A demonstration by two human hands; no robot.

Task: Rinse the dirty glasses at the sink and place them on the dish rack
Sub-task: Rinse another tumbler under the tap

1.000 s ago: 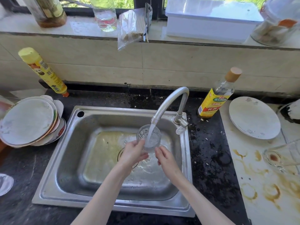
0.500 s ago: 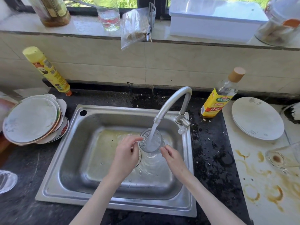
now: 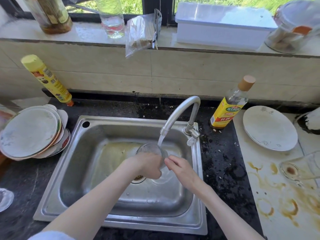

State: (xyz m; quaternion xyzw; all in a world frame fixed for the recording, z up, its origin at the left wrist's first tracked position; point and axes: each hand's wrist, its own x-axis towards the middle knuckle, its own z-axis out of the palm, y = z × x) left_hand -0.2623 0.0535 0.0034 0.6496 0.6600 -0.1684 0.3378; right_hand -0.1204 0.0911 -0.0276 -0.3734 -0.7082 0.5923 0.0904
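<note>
bright daylight comes in through the window [image 3: 135, 6] at the top edge and washes the sill [image 3: 86, 32] in white glare. the sink [image 3: 83, 170] gleams softly along its walls. shadows are faint. wide-angle distortion bends the sill and tilts the bottles near the side edges. the jar [image 3: 294, 26] in the top right corner is smeared with blur.

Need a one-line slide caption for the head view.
Both hands, left and right, hold a glass under the running tap over the sink.
</note>
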